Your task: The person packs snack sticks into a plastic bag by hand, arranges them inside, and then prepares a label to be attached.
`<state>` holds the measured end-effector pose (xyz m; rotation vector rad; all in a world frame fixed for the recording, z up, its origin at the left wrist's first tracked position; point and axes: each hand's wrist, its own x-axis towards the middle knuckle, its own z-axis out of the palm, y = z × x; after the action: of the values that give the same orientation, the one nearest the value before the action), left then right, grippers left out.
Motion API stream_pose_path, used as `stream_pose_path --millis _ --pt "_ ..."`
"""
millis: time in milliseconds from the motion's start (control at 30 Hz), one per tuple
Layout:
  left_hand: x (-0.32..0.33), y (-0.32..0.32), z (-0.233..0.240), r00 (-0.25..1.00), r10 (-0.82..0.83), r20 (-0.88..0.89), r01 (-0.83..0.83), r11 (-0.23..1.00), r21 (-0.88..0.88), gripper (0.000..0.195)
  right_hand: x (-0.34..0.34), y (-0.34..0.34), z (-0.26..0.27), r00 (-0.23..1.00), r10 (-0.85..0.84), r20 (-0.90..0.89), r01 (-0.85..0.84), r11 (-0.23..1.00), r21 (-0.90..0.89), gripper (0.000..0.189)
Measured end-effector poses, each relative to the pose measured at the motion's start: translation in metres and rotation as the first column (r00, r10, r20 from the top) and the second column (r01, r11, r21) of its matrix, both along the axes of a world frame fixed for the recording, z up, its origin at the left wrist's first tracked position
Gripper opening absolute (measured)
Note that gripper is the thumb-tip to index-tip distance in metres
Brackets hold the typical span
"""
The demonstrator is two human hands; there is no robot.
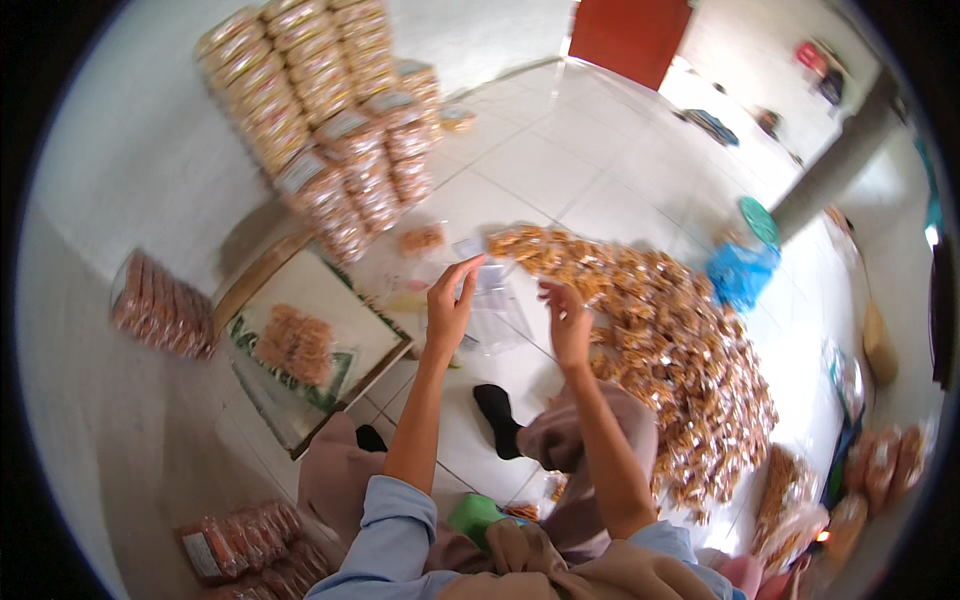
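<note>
My left hand (451,300) is raised over the tiled floor, thumb and fingers apart, with nothing seen in it. My right hand (570,319) hovers near the edge of a large heap of small clear packets of brown snacks (667,360); its fingers are half curled and apart, and no object shows in them. Between and below the hands, flat clear plastic bags (495,307) lie on the floor. A packet of orange-brown snacks (421,238) rests beyond my left hand. To the left, a low table (300,277) with a wooden edge bears a flat bundle of snack packets (296,345).
Tall stacks of packed snack bundles (300,82) stand against the wall. More bundles lie at left (161,307) and lower left (247,540). A blue plastic bag (742,274) and a green round lid (759,220) sit beyond the heap. Filled bags (787,495) line the right side.
</note>
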<state>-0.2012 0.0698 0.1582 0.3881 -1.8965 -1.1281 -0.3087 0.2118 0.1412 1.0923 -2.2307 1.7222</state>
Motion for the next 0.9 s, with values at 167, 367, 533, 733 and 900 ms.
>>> stream_pose_path --millis 167,367,533,733,900 --pt "-0.057 0.094 0.036 0.951 -0.255 -0.177 0.297 0.913 0.280 0.027 -0.065 0.141 0.088 0.982 -0.173 0.072 0.185 0.953 -0.240 0.019" --pt "-0.095 0.137 0.034 0.881 -0.402 -0.248 0.467 0.820 0.331 0.031 -0.088 0.253 0.092 0.884 -0.465 0.052 0.467 0.870 -0.160 0.019" --pt "-0.132 0.151 0.001 0.887 -0.421 -0.192 0.460 0.764 0.453 0.034 -0.105 0.272 0.052 0.841 -0.521 0.150 0.532 0.845 -0.050 0.018" --pt "-0.182 0.159 -0.065 0.902 -0.415 -0.124 0.398 0.681 0.614 0.036 -0.144 0.250 -0.025 0.858 -0.442 0.260 0.468 0.882 -0.045 0.019" --pt "-0.221 0.173 -0.138 0.870 -0.492 -0.035 0.367 0.598 0.713 0.032 -0.175 0.230 -0.119 0.808 -0.421 0.412 0.427 0.900 0.081 0.018"
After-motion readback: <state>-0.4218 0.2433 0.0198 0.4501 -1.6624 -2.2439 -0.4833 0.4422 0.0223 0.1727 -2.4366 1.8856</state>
